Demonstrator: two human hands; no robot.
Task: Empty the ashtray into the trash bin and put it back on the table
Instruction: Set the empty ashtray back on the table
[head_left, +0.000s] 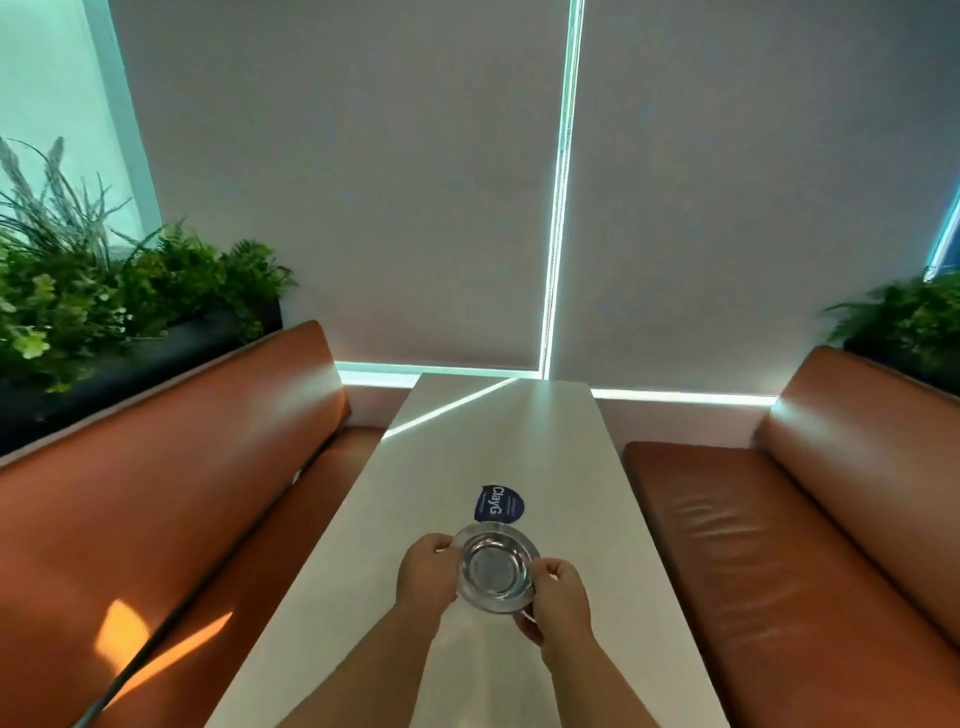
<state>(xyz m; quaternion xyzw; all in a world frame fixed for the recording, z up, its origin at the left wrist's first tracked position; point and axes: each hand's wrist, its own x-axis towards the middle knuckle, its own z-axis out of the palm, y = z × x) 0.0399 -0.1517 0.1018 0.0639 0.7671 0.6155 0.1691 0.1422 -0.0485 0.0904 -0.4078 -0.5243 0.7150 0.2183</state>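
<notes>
A round clear glass ashtray (495, 566) with a wide rim is held over the white table (571, 493), near its middle. My left hand (425, 574) grips the ashtray's left rim with thumb on top. My right hand (558, 597) grips the right and lower rim. The bowl looks empty and shiny. Whether its base touches the table cannot be told. No trash bin is in view.
A dark blue sticker or coaster (498, 503) lies on the table just beyond the ashtray. Orange-brown benches flank the table at left (182, 493) and right (805, 545). Planters with green plants stand behind both benches (104, 296). Closed blinds cover the window ahead.
</notes>
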